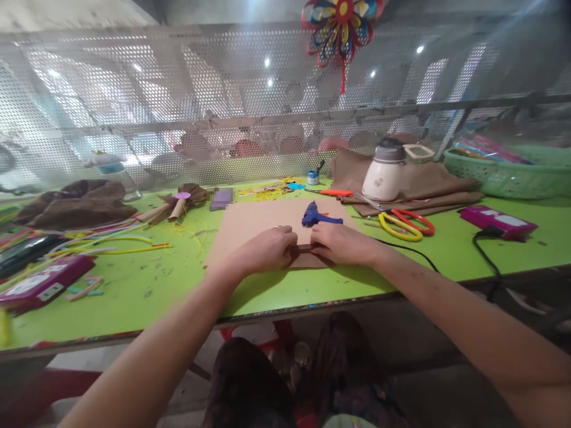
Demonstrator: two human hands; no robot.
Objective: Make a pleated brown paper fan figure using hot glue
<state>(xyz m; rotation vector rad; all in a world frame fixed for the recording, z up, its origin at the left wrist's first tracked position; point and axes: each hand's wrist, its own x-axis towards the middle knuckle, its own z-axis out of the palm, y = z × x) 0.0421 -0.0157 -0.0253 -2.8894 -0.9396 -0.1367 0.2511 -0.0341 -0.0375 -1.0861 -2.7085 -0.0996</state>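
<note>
My left hand (271, 246) and my right hand (341, 242) are side by side at the near edge of a light brown sheet (263, 217). Both have their fingers curled down on a narrow dark brown strip (304, 248), which shows in the gap between them. Whether the strip is paper or cloth I cannot make out, and its ends are hidden under my fingers. Just beyond my right hand, a blue glue gun (311, 215) lies on the sheet.
Scissors (401, 227) with red and yellow handles, a white bottle (383, 175), brown folded material (428, 178) and a green basket (504, 178) are right. A purple box (497, 221) has a cord. Left lie a brown bundle (178, 202) and yellow strips (120, 245).
</note>
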